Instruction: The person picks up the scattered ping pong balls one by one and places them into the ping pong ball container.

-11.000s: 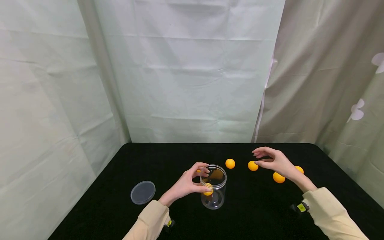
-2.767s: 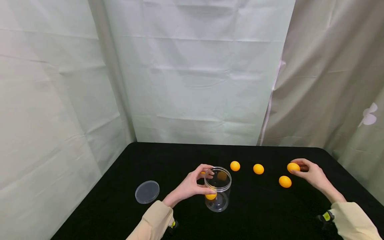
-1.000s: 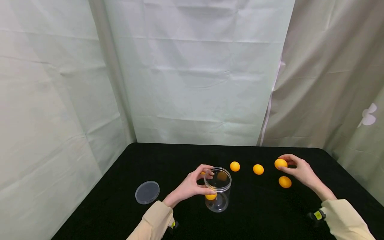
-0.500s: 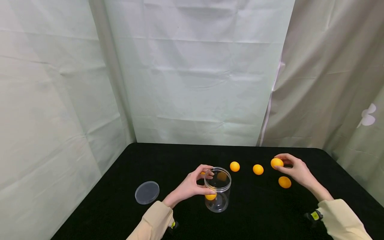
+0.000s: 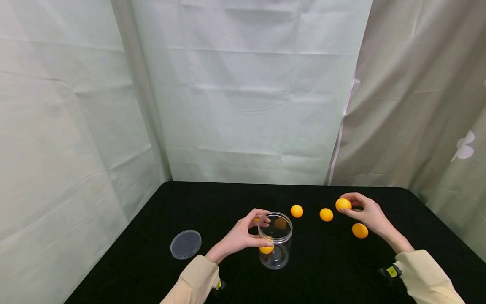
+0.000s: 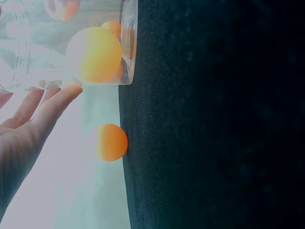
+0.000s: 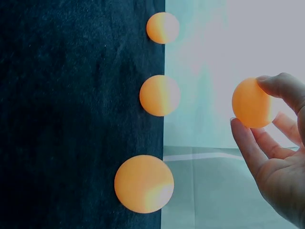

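Note:
My left hand (image 5: pixel 239 236) grips a clear round jar (image 5: pixel 281 249) that stands upright, its mouth uncovered. Through the jar wall an orange ping-pong ball (image 5: pixel 267 249) shows low on the near side; more orange shows through the plastic farther back. In the left wrist view the fingers lie along the jar's side, and a large-looking ball (image 6: pixel 94 55) is seen through it. My right hand (image 5: pixel 366 213) pinches another orange ping-pong ball (image 5: pixel 343 205) between thumb and fingertips, raised above the table in the right wrist view (image 7: pixel 251 102).
Three loose balls lie on the black table (image 5: pixel 228 194): a left one (image 5: pixel 297 211), a middle one (image 5: pixel 326 215) and a near right one (image 5: pixel 360 231). Another (image 5: pixel 256 219) peeks out behind my left fingers. A flat round clear lid (image 5: pixel 185 244) lies left of the jar.
Since 2.8 seconds ago my right hand has carried its ball left and slightly up from the far right. The left hand and jar stay put. Earliest, the right hand held no ball.

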Action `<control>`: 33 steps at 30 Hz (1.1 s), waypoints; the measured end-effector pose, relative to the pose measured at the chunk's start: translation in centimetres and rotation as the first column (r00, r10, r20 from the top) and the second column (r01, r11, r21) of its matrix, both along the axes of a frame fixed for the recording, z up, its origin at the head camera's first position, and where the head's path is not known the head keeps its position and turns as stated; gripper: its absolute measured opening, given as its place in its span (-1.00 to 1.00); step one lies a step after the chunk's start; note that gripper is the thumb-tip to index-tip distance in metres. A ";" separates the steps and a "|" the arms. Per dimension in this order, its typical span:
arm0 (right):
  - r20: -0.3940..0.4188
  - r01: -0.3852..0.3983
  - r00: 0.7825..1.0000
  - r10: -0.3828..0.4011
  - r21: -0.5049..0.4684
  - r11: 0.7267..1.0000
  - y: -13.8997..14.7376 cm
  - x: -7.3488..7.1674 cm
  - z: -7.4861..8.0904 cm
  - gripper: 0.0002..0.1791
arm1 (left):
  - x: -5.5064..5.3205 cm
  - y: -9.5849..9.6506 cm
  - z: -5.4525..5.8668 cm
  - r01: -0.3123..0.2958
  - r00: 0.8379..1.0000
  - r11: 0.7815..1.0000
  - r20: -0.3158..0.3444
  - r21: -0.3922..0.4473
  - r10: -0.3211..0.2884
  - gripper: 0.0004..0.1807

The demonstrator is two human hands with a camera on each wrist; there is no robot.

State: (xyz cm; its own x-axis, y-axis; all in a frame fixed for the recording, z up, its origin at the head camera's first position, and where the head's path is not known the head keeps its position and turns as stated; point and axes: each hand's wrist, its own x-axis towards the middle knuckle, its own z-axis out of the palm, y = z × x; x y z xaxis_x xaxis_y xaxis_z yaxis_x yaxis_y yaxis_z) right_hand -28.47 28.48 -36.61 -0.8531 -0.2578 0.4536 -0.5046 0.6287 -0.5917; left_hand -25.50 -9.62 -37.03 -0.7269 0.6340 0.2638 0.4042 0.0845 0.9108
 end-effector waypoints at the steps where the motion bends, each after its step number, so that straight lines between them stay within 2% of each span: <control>1: 0.000 -0.003 1.000 0.003 -0.003 1.000 -0.1 0.0 0.0 -0.60 | 0.0 0.0 0.0 0.001 1.000 1.000 0.000 0.001 -0.001 -0.30; 33: -0.027 -0.092 0.995 0.091 -0.031 0.995 -2.3 -0.2 0.9 -0.61 | -0.1 0.0 -0.1 0.010 1.000 1.000 0.008 0.015 -0.010 -0.30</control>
State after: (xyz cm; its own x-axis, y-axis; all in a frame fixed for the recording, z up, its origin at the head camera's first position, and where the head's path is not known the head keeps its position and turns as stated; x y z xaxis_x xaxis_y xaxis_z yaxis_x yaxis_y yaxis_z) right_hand -28.64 26.15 -35.75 -0.8146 -0.3189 0.4845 -0.5744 0.5600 -0.5970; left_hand -25.60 -9.64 -37.10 -0.7230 0.6371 0.2672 0.3974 0.0671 0.9152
